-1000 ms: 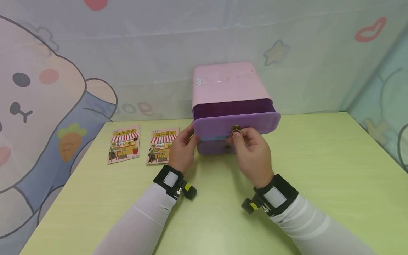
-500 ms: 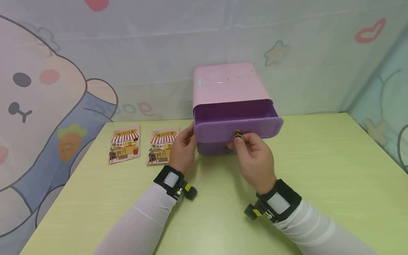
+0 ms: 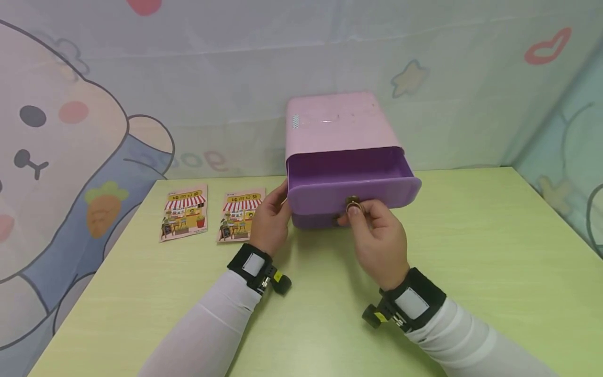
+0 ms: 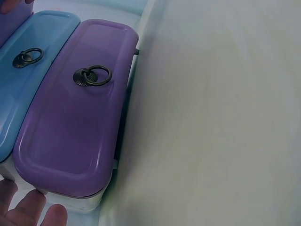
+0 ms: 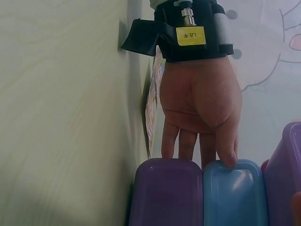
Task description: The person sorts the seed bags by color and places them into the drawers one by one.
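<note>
A small pink cabinet [image 3: 341,123] stands at the back of the table, its purple top drawer [image 3: 320,198] pulled partly out; the part of its inside that shows is bare. My right hand [image 3: 382,243] pinches the brass ring pull [image 3: 353,200] on that drawer between thumb and fingers. Against the cabinet's left side rests my left hand [image 3: 269,222], fingers straight along the wall and thumb on the edge of the blue middle drawer [image 5: 235,193]. Below it, the purple bottom drawer [image 4: 70,127] is closed, its own ring pull [image 4: 96,75] hanging free.
Two illustrated packets [image 3: 183,213] with striped awnings lie flat on the pale green table [image 3: 471,262], left of the cabinet. Close behind the cabinet hangs a printed cloth [image 3: 226,94] with a cartoon animal. A dark cable [image 3: 594,220] hangs at the right.
My right hand has drawn the purple top drawer further out toward me, moving slightly down and right. The left hand and the cabinet have stayed in place.
</note>
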`<state>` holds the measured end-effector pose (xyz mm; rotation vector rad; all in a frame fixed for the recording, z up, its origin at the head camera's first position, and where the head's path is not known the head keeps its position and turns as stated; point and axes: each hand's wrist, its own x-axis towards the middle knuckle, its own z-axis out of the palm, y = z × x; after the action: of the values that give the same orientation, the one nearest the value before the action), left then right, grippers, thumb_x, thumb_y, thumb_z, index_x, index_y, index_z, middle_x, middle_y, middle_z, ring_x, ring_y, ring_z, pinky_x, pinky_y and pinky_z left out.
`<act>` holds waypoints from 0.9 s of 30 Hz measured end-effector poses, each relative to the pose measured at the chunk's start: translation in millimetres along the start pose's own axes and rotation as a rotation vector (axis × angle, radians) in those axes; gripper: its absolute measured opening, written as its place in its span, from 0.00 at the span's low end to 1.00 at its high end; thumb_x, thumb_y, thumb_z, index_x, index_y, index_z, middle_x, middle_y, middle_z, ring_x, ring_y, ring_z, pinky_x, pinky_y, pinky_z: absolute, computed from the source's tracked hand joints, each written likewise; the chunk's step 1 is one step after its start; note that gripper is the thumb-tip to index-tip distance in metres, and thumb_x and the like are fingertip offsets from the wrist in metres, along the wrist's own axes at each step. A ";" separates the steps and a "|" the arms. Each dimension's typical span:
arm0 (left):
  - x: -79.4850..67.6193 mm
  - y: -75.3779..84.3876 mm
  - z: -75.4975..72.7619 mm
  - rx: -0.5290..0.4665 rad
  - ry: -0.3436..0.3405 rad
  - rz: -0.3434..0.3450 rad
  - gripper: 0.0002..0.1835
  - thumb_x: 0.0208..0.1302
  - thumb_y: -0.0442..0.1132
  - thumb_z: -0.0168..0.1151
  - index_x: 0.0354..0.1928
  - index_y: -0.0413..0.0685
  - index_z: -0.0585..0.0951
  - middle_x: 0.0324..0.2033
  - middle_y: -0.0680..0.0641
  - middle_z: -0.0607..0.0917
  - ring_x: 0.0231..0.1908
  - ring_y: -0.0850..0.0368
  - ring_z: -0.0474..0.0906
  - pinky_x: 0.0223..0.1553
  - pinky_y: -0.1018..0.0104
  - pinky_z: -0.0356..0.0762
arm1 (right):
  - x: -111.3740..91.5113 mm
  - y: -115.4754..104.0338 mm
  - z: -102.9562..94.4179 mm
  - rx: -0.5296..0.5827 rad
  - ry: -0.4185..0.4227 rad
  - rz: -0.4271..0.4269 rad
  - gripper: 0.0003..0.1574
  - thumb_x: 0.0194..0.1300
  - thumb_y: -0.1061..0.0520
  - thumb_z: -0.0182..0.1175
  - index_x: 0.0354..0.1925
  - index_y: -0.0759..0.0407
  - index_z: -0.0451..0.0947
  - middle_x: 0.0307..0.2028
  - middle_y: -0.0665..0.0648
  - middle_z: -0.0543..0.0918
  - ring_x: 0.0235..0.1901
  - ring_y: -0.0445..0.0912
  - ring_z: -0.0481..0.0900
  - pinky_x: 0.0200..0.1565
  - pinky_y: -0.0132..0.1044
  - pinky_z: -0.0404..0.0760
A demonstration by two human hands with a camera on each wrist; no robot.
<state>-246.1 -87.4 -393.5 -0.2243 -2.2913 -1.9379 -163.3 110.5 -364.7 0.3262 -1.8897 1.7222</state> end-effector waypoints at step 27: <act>-4.7 -4.4 -44.4 0.716 -0.028 -0.153 0.40 0.74 0.55 0.59 0.81 0.46 0.63 0.79 0.30 0.61 0.78 0.24 0.53 0.78 0.27 0.56 | -3.9 -1.6 -10.5 -0.017 -0.020 -0.032 0.11 0.73 0.70 0.58 0.30 0.69 0.77 0.23 0.65 0.86 0.25 0.34 0.85 0.34 0.27 0.87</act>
<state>-242.2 -132.0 -391.4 0.0051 -2.9010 -1.0424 -156.7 119.8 -365.3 0.3663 -1.9015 1.6871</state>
